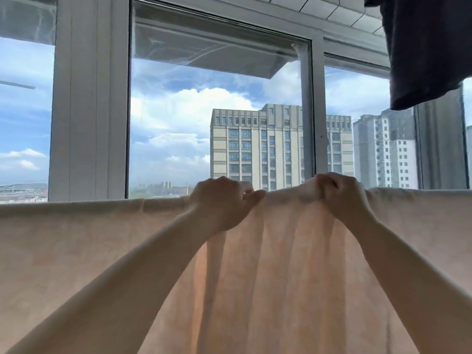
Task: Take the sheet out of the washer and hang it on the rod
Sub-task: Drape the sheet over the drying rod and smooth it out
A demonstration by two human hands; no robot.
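Observation:
A pale peach sheet (76, 251) hangs across the whole width of the view, its top fold running level at about mid height. The rod itself is hidden under that fold. My left hand (222, 203) grips the top fold near the middle, fingers curled over it. Close to its right, my right hand (342, 195) grips a bunched part of the same fold. Vertical creases fall in the cloth below and between the two hands. The washer is out of view.
Behind the sheet stands a wall of white-framed windows (89, 111) with sky and tall buildings beyond. A dark garment (429, 52) hangs from above at the top right, over the sheet's right end.

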